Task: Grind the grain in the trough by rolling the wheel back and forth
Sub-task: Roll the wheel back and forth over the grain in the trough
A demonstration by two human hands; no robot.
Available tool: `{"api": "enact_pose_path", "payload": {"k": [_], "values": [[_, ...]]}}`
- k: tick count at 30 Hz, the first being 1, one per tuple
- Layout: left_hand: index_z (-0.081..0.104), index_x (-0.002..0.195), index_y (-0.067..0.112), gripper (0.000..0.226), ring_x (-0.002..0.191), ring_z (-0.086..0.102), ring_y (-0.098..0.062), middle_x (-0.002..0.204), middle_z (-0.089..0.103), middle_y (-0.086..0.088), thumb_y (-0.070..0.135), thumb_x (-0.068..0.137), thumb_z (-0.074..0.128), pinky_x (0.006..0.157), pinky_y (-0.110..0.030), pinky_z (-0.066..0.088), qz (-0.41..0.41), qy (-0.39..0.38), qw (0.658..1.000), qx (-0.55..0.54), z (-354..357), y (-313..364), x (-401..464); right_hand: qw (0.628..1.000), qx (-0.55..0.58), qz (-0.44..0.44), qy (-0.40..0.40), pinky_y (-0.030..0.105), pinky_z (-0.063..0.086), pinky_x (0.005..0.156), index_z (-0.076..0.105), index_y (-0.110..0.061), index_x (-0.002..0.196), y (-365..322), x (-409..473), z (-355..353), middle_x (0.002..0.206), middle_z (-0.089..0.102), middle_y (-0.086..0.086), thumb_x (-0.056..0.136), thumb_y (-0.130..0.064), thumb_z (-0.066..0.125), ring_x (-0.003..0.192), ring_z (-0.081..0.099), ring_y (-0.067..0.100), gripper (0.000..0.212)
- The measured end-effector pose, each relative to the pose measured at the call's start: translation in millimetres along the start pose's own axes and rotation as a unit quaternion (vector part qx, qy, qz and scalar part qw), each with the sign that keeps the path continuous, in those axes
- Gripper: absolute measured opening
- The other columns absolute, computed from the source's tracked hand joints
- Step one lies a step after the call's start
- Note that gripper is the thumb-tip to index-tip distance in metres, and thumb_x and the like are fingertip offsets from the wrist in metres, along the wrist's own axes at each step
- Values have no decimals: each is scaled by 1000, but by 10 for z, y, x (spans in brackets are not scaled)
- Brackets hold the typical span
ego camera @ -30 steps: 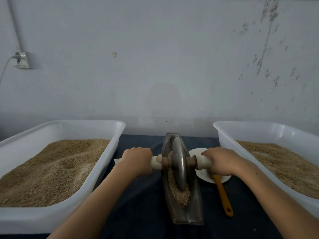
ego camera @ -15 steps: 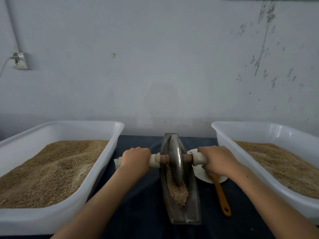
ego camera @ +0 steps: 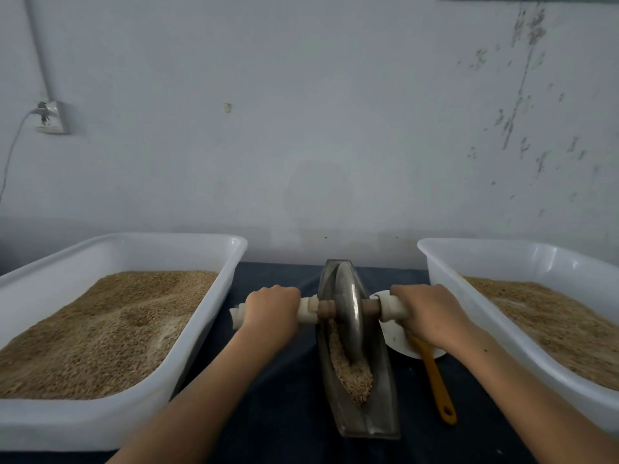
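A narrow boat-shaped metal trough (ego camera: 378,416) lies lengthways on the dark table between my arms. A metal wheel (ego camera: 348,306) stands upright in its far half, on a wooden axle with white-wrapped handles. My left hand (ego camera: 273,311) grips the left handle and my right hand (ego camera: 427,314) grips the right handle. Grain (ego camera: 355,376) is heaped in the near half of the trough, just in front of the wheel.
A large white tub (ego camera: 83,426) of grain stands on the left and another white tub (ego camera: 502,256) of grain on the right. A white plate (ego camera: 395,336) with an orange-handled brush (ego camera: 437,386) lies right of the trough. The wall is close behind.
Both hands have pushed the wheel away from me along the trough, from its middle to its far half. More grain now shows in the near half.
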State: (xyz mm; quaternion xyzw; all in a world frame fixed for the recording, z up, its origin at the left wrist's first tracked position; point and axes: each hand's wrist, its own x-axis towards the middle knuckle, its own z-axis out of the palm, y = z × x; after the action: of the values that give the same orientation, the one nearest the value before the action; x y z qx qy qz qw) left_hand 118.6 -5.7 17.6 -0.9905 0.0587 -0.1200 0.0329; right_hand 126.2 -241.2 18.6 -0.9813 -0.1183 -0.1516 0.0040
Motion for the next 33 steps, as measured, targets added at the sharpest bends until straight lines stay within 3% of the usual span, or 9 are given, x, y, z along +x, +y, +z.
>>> {"api": "enact_pose_path", "payload": {"k": [3,6,9,13,17,21,27,31,33], "values": [[51,104,20,16,89,59,-17,102,62,1,26,91,56,70,-27,39,-1,37,999,-25,44,0,0,998,-25,-13,60,28,37,79,46,-32,85,11,32,84,83,53,-11,87,-26,58,79,50,11,14],[53,104,20,16,86,57,-15,101,62,1,27,90,58,71,-26,40,3,22,999,-36,48,-22,5,997,-38,-23,66,28,33,74,44,-32,83,14,38,74,82,53,-11,87,-25,57,76,47,11,16],[56,106,18,21,86,57,-15,102,63,0,28,88,61,73,-27,42,7,-31,999,-31,12,-48,10,999,-42,-17,2,27,34,73,44,-32,85,14,33,-11,85,56,-11,86,-22,58,78,49,11,17],[57,112,17,33,84,55,-14,102,63,0,31,84,66,74,-27,43,20,-98,995,-11,-70,-63,8,989,-23,-2,-148,23,45,68,51,-31,91,21,31,-162,92,61,-5,84,-20,62,85,59,12,18],[56,114,18,38,83,54,-14,102,62,0,33,82,69,75,-28,44,22,-121,992,-3,-109,-50,9,980,-2,12,-200,23,47,68,57,-28,95,35,18,-193,94,64,-3,82,-18,66,86,61,13,18],[57,110,18,32,81,54,-14,99,62,1,32,83,68,72,-28,41,14,-91,996,-3,-79,-46,11,987,-10,2,-162,21,40,64,50,-31,90,21,23,-160,90,61,-7,85,-21,63,84,59,11,17],[51,98,22,13,75,47,-12,99,63,2,26,88,58,68,-27,37,-9,12,999,-44,68,-29,6,996,-45,-40,70,29,32,77,43,-31,88,18,19,43,90,56,-10,88,-25,57,88,54,15,15],[53,102,22,16,78,51,-12,99,63,3,27,88,59,69,-26,38,-8,16,999,-50,76,-37,3,995,-50,-48,72,30,33,77,43,-31,92,33,36,55,95,59,-9,88,-27,59,90,54,16,16],[55,103,21,17,79,52,-13,99,63,2,26,87,60,69,-26,39,-2,-2,999,-35,41,-37,0,998,-49,-38,28,29,34,76,44,-31,94,41,35,18,97,61,-8,87,-27,61,90,56,15,18]]}}
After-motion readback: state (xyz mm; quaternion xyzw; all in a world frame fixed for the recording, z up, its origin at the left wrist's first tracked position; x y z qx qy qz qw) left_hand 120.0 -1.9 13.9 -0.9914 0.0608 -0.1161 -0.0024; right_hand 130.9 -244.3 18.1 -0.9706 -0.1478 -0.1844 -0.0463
